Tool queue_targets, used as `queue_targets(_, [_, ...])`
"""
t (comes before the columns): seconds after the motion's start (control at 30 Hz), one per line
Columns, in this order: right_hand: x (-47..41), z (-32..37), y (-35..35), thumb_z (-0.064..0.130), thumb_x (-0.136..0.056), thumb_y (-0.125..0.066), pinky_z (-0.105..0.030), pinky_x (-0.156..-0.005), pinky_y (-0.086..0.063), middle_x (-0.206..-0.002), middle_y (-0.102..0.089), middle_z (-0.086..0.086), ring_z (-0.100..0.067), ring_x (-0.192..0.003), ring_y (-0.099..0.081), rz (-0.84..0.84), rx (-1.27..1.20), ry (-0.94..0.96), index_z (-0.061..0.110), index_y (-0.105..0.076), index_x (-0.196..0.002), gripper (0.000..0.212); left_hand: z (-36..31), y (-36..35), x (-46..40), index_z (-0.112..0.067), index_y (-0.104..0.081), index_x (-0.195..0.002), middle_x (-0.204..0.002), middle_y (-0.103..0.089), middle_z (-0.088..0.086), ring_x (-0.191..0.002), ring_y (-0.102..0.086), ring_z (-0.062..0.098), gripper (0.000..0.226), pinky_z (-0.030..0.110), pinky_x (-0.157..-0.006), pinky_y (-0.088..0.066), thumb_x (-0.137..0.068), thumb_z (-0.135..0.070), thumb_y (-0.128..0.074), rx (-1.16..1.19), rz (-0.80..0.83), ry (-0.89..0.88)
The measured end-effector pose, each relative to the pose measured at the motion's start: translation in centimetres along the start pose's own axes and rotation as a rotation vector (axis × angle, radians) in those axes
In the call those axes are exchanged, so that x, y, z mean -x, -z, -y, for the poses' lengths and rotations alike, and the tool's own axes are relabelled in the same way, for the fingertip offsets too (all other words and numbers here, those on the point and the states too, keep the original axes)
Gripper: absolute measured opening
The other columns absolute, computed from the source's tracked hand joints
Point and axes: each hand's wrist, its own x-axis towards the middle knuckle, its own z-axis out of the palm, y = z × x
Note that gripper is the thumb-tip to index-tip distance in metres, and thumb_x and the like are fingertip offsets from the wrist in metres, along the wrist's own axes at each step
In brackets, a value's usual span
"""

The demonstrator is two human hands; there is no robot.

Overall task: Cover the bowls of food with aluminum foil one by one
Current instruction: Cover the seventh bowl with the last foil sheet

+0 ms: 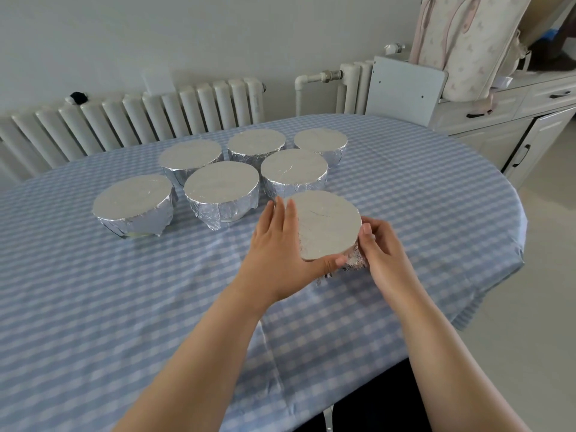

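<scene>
Your blue-checked cloth-covered counter (93, 307) carries six foil-wrapped round bowls (222, 182); just nearer you sits a seventh foil-covered bowl (327, 224). Your left hand (280, 254) cups it, fingers straight; your right hand (378, 244) pinches its crumpled foil edge.

My left hand (282, 254) and right hand (378, 244) press crinkled foil around the nearest round silver foil-covered bowl (327, 226) on the blue checked tablecloth (124, 291).
</scene>
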Motion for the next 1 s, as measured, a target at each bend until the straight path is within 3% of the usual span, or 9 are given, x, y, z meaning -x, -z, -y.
queue_targets(0.1, [-0.1,0.0,-0.2,0.045,-0.094,-0.052,-0.022,-0.08,-0.051,-0.112,-0.067,0.008,0.0,-0.095,-0.065,0.016,-0.004,0.033,0.03,-0.057,-0.12,0.031,0.9,-0.2,0.2,-0.013,0.004,-0.156,-0.164,0.005,0.003,-0.15,0.011,0.014,0.138,0.029,-0.118,0.006,-0.054,-0.097,-0.038,0.055,-0.026,0.014])
queue_targets(0.23, [-0.3,0.5,-1.0,0.049,-0.082,-0.057,-0.026,-0.078,-0.055,-0.099,-0.073,0.006,-0.008,-0.092,-0.069,0.018,-0.141,0.042,0.025,-0.06,-0.117,0.042,1.3,-0.2,0.3,-0.014,0.001,-0.156,-0.164,0.002,0.001,-0.15,0.009,0.014,0.136,0.03,-0.12,0.003,-0.055,-0.097,-0.038,0.071,-0.036,0.011])
queue_targets(0.33, [-0.6,0.8,-1.2,0.04,-0.082,-0.058,-0.024,-0.075,-0.055,-0.091,-0.075,0.01,-0.006,-0.088,-0.07,0.05,-0.273,0.015,0.021,-0.06,-0.113,0.036,0.9,0.2,0.6,-0.013,0.002,-0.156,-0.164,0.003,0.003,-0.149,0.01,0.015,0.131,0.03,-0.119,0.004,-0.057,-0.089,-0.039,0.081,-0.016,0.019])
queue_targets(0.5, [-1.1,0.7,-0.6,0.029,-0.086,-0.057,-0.036,-0.081,-0.055,-0.104,-0.073,-0.004,-0.017,-0.095,-0.069,0.123,-0.455,-0.101,0.01,-0.059,-0.121,0.04,0.8,0.4,0.6,-0.015,0.005,-0.156,-0.164,0.005,0.003,-0.15,0.011,0.016,0.13,0.032,-0.12,0.003,-0.058,-0.087,-0.04,0.087,0.004,0.019])
queue_targets(0.57, [-1.2,0.7,-0.1,0.023,-0.086,-0.059,-0.035,-0.078,-0.056,-0.107,-0.072,-0.008,-0.02,-0.094,-0.069,0.186,-0.532,-0.171,0.008,-0.057,-0.126,0.043,0.8,0.4,0.5,-0.016,0.006,-0.156,-0.164,0.006,0.003,-0.149,0.012,0.016,0.129,0.033,-0.12,0.003,-0.059,-0.086,-0.042,0.083,0.019,0.016])
queue_targets(0.77, [-2.0,0.7,0.9,0.003,-0.076,-0.063,-0.03,-0.068,-0.059,-0.097,-0.074,-0.009,-0.02,-0.084,-0.071,0.256,-0.67,-0.29,0.012,-0.063,-0.116,0.041,0.9,0.7,0.5,-0.017,0.006,-0.156,-0.164,0.005,0.001,-0.15,0.01,0.015,0.127,0.034,-0.12,0.0,-0.061,-0.084,-0.045,0.079,0.038,0.007])
queue_targets(1.0, [-2.7,-0.4,1.1,0.02,-0.04,-0.099,-0.03,-0.076,-0.06,-0.105,-0.073,-0.008,-0.019,-0.089,-0.071,0.333,-0.752,-0.339,0.016,-0.074,-0.11,0.074,1.5,0.7,0.1,-0.021,0.006,-0.155,-0.164,0.0,0.002,-0.149,0.006,0.014,0.134,0.032,-0.119,-0.001,-0.055,-0.095,-0.042,0.094,0.035,-0.009])
